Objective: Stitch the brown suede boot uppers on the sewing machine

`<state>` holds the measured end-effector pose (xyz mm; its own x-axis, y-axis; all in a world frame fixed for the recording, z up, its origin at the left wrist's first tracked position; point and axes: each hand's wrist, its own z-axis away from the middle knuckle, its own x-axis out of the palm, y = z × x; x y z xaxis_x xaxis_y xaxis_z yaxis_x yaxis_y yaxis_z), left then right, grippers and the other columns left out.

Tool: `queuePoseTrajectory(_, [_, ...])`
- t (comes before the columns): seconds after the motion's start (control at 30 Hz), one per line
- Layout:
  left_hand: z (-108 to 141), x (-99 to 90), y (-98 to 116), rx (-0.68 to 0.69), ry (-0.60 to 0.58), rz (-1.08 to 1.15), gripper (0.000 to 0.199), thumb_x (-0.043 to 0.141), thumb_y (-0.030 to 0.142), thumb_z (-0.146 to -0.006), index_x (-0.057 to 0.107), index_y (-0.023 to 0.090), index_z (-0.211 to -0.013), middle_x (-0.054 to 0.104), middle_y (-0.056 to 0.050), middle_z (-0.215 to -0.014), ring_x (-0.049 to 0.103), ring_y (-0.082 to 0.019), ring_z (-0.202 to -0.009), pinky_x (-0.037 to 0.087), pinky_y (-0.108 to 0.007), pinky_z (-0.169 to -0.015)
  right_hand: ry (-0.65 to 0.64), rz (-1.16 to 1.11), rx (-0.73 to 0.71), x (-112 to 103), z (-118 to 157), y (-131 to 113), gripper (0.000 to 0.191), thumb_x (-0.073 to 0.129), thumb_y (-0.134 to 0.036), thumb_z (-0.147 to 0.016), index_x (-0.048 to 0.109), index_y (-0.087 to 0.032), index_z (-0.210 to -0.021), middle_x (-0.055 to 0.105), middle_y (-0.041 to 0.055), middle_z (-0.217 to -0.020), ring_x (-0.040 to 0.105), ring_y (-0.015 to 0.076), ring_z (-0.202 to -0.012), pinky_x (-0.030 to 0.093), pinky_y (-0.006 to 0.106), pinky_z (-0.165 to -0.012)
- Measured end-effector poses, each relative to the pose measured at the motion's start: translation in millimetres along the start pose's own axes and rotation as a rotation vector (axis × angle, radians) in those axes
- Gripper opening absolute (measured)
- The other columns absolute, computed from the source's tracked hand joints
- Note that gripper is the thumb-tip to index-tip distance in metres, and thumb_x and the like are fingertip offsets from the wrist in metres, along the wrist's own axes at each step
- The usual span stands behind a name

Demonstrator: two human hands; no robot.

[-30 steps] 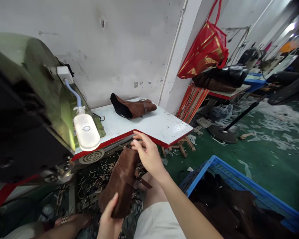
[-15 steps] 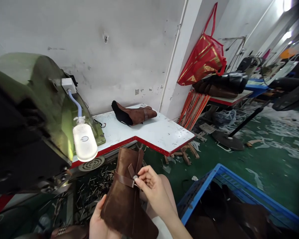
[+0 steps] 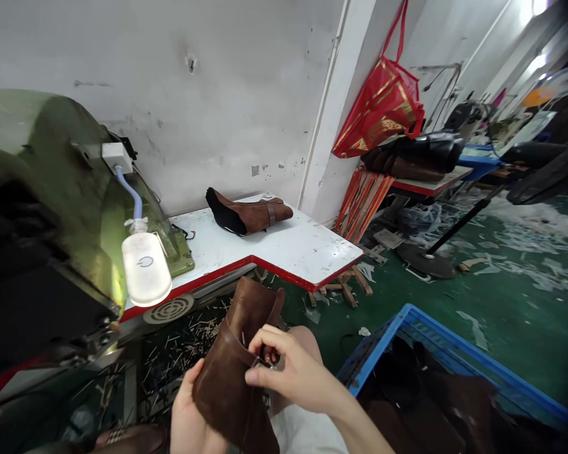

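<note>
A brown suede-like boot upper (image 3: 227, 381) is held low in front of me, its open top tilted up. My left hand (image 3: 192, 419) is closed around its lower left side, thumb along the edge. My right hand (image 3: 298, 372) is at the upper's right side, thumb and fingers pinching the end of its narrow strap (image 3: 233, 340) beside a small metal buckle. The fingers partly cover the buckle and strap end. Another brown boot upper (image 3: 255, 217) with a black lining lies on its side on the white table.
A green machine (image 3: 137, 189) with a lit white lamp (image 3: 146, 270) stands at the left. The white table (image 3: 307, 252) has a red edge. At lower right is a blue crate (image 3: 373, 353) holding dark pieces. A red bag (image 3: 383, 107) hangs at the pillar.
My right hand has moved from holding the raised strap end to curling its fingers over it at the buckle. The boot upper has tilted, showing more of its opening. The view has shifted slightly.
</note>
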<state>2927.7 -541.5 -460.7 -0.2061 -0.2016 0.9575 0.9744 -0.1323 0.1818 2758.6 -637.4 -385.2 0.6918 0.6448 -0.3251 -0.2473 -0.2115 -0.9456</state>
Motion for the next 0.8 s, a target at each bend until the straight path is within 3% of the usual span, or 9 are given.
queuePoseTrajectory(0.07, [-2,2.0,-5,0.004,0.044,-0.007,0.039,0.045,0.024,-0.098,0.080,0.012,-0.109,0.078,-0.014,-0.113,0.072,-0.030,-0.112,0.048,-0.045,-0.110,0.151,0.037,0.028,4,1,0,0.020,0.079,-0.017,-0.077,0.060,-0.022,-0.073,0.056,-0.0038,-0.084,0.052,0.0158,-0.079,0.041,0.026,-0.073])
queuePoseTrajectory(0.13, [-5,3.9,-8,-0.016,0.045,-0.025,0.037,0.047,0.024,-0.098,0.082,0.013,-0.105,0.079,-0.014,-0.111,0.073,-0.030,-0.108,0.050,-0.044,-0.108,0.180,0.029,0.025,3,4,-1,0.020,0.075,-0.018,-0.082,0.059,-0.022,-0.071,0.059,-0.0031,-0.081,0.055,0.0175,-0.081,0.042,0.028,-0.075])
queuePoseTrajectory(0.23, [-8,6.0,-9,-0.082,-0.002,-0.064,0.034,0.051,0.025,-0.096,0.083,0.016,-0.101,0.080,-0.013,-0.107,0.073,-0.032,-0.110,0.050,-0.046,-0.108,0.082,0.096,-0.001,-10,11,-7,0.017,0.070,-0.027,-0.090,0.065,-0.023,-0.075,0.063,-0.0020,-0.078,0.057,0.0201,-0.084,0.044,0.032,-0.082])
queuePoseTrajectory(0.33, [-12,7.4,-8,-0.088,-0.038,-0.104,0.035,0.052,0.028,-0.097,0.081,0.015,-0.109,0.079,-0.014,-0.109,0.071,-0.035,-0.113,0.049,-0.050,-0.109,-0.055,0.174,-0.041,-24,15,-12,0.011,0.082,-0.027,-0.080,0.071,-0.025,-0.079,0.066,-0.0003,-0.096,0.059,0.0241,-0.101,0.043,0.038,-0.096])
queuePoseTrajectory(0.4, [-17,10.3,-8,-0.073,-0.077,-0.101,0.037,0.050,0.030,-0.098,0.080,0.014,-0.113,0.078,-0.015,-0.114,0.070,-0.035,-0.114,0.046,-0.051,-0.111,-0.076,0.080,-0.059,-33,14,-13,0.003,0.078,-0.025,-0.084,0.075,-0.026,-0.083,0.066,0.0009,-0.103,0.061,0.0240,-0.105,0.045,0.037,-0.097])
queuePoseTrajectory(0.47, [-24,16.8,-8,-0.067,-0.127,-0.067,0.038,0.048,0.029,-0.099,0.078,0.014,-0.116,0.076,-0.015,-0.118,0.070,-0.033,-0.115,0.044,-0.049,-0.114,0.015,-0.093,-0.055,-42,12,-10,0.012,0.065,-0.028,-0.094,0.078,-0.026,-0.093,0.066,0.0021,-0.101,0.064,0.0214,-0.099,0.049,0.035,-0.093])
queuePoseTrajectory(0.6, [-39,38.5,-11,-0.065,-0.250,-0.052,0.040,0.049,0.033,-0.100,0.073,0.013,-0.125,0.072,-0.013,-0.126,0.072,-0.031,-0.113,0.045,-0.047,-0.114,0.360,-0.352,-0.067,-57,11,-1,0.032,0.057,-0.041,-0.099,0.068,-0.030,-0.127,0.068,0.0048,-0.107,0.067,0.0216,-0.097,0.057,0.035,-0.086])
queuePoseTrajectory(0.7, [-47,49.9,-13,-0.048,-0.279,-0.073,0.043,0.053,0.037,-0.098,0.072,0.012,-0.127,0.071,-0.014,-0.128,0.070,-0.034,-0.115,0.044,-0.052,-0.113,0.555,-0.202,-0.155,-56,16,7,0.025,0.056,-0.039,-0.100,0.070,-0.031,-0.119,0.068,0.0065,-0.109,0.066,0.0236,-0.102,0.058,0.036,-0.085])
queuePoseTrajectory(0.8, [-50,51.9,-18,-0.018,-0.185,-0.154,0.044,0.054,0.041,-0.097,0.073,0.011,-0.124,0.073,-0.015,-0.125,0.068,-0.036,-0.119,0.040,-0.056,-0.116,0.627,0.043,-0.284,-41,22,21,0.016,0.061,-0.034,-0.095,0.074,-0.035,-0.103,0.072,0.0052,-0.094,0.069,0.0259,-0.087,0.058,0.039,-0.078])
